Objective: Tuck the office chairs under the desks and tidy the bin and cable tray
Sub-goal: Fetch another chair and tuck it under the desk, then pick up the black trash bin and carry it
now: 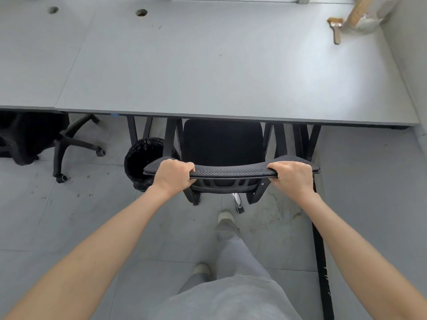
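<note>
A black office chair (223,144) stands at the front edge of the grey desk (208,72), its seat partly under the desktop. My left hand (172,175) grips the top of the mesh backrest (231,173) on its left side. My right hand (292,177) grips the same edge on its right side. A round black bin (141,162) lined with a black bag sits on the floor just left of the chair, touching or nearly touching the backrest. A second black office chair (32,137) stands at the left, partly under the neighbouring desk.
A paintbrush (336,28) and a white bag (369,12) lie at the desk's far right corner. Two cable holes (141,12) open at the back of the desktop. A black strip (322,262) runs along the floor at the right. My feet stand behind the chair.
</note>
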Available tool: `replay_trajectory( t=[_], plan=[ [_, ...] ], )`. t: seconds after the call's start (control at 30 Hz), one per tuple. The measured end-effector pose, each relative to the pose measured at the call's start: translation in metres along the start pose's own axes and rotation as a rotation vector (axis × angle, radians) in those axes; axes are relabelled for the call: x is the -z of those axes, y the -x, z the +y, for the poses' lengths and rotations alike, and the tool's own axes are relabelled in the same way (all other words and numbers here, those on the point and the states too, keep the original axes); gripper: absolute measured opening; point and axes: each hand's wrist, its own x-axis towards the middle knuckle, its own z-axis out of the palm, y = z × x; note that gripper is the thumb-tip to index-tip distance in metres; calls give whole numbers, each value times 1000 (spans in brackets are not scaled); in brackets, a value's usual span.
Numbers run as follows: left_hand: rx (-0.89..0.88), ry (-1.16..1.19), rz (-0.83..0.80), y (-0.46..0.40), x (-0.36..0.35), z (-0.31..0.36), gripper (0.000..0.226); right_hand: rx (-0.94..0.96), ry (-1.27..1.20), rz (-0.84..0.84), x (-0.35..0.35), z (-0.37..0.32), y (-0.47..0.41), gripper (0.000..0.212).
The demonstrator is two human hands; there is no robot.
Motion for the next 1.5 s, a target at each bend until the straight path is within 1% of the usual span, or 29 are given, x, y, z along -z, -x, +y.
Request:
replay_trajectory(
  t=[0.03, 0.07, 0.17, 0.3, 0.57, 0.67, 0.77, 0.9, 0.97, 1.03, 1.13, 1.23, 1.33, 1.43, 1.5],
  plan=[
    [25, 20, 1, -11, 2, 0, 22, -8, 6, -8, 0, 6, -11, 16],
    [54, 32, -34, -23, 5, 0, 21, -22, 8, -21, 0, 10, -22, 14],
    [128, 19, -129, -56, 14, -10, 26, -59, 7, -78, -4, 17, -50, 7],
    [188, -14, -176, -88, 19, -20, 28, -75, -2, -72, -8, 27, -76, 6],
    [117, 32, -165, -129, 20, -31, 29, -102, 25, -107, -10, 46, -111, 9],
    [85, 51, -157, -137, 21, -38, 27, -114, 4, -74, -11, 45, -118, 17],
    [39, 74, -89, -135, 19, -41, 24, -94, 13, -45, -14, 46, -118, 26],
    [-17, 63, -84, -136, 18, -46, 32, -109, 14, -23, -16, 45, -120, 28],
    [-20, 65, -92, -136, 16, -47, 30, -120, 19, -15, -16, 43, -120, 29],
    [17, 95, -97, -136, 17, -45, 26, -126, 30, -18, -15, 41, -120, 30],
    [50, 65, -127, -137, 20, -42, 26, -129, 38, -41, -11, 40, -122, 28],
    [96, 34, -152, -138, 23, -39, 23, -146, 22, -114, -6, 36, -121, 20],
    [115, 72, -187, -135, 26, -36, 21, -153, 6, -199, -1, 34, -121, 23],
    [91, 100, -216, -124, 31, -37, 30, -122, -59, -306, 10, 27, -122, 29],
    [96, 174, -152, -107, 33, -39, 37, -74, -122, -313, 18, 12, -121, 32]
  ],
)
